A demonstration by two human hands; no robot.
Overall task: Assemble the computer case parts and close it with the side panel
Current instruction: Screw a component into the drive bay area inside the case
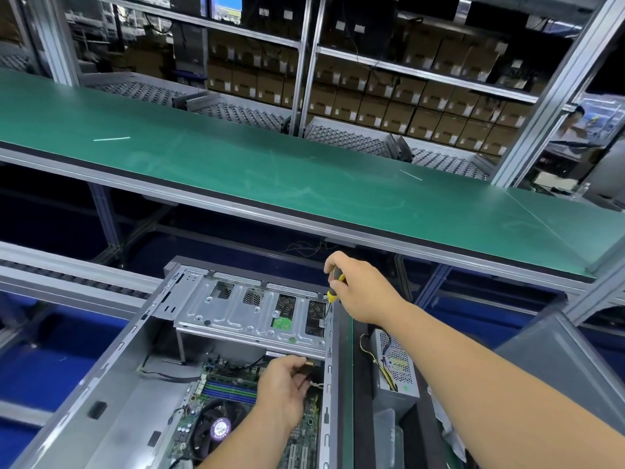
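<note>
1. Lying on its side at the lower centre, the open computer case [111, 377] shows its interior facing up, with no side panel on it.
2. Drive cage [250, 314]: silver metal bracket spanning the far end of the case, above the motherboard.
3. Motherboard [223, 390]: green board on the case floor, with blue memory slots and a round CPU fan [216, 426].
4. Right hand [362, 291]: fingers curled round a black-and-yellow screwdriver [334, 287], its tip down at the right corner of the drive cage.
5. Left hand [282, 389]: inside the case over the motherboard, fingers curled on a small dark part; what it is cannot be told.
6. Power supply [394, 362]: grey perforated box with coloured wires, just right of the case.
7. Green worktop [236, 164]: long shelf-like surface beyond the case.
8. Cardboard boxes [422, 106]: stacked on racks behind.
</note>
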